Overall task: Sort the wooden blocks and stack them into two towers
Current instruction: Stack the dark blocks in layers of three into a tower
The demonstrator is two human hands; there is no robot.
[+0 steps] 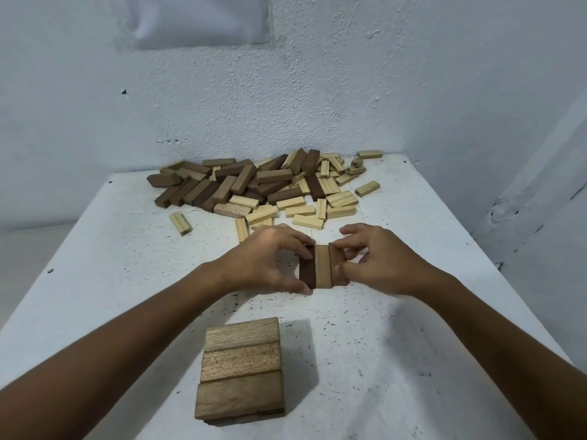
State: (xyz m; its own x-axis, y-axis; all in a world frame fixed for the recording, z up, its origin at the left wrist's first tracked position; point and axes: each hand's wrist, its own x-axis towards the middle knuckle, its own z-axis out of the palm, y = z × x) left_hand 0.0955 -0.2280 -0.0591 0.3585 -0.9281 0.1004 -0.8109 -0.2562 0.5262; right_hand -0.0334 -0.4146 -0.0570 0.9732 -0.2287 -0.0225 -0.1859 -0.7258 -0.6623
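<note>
Fingers [305,249]: both hands pinch three dark blocks [323,270], squaring them as a layer.
Tower [242,369]: near, awaiting it.

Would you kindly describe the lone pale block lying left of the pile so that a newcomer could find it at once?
Start at the white table and find the heap of wooden blocks against the far wall. Just off the heap's near-left edge lies one pale grooved block, alone on bare tabletop. Unlike its neighbours, it touches no other block, and the blocks of the heap nearest it are dark brown.

White speckled table [397,344], rough white walls [317,90].
</note>
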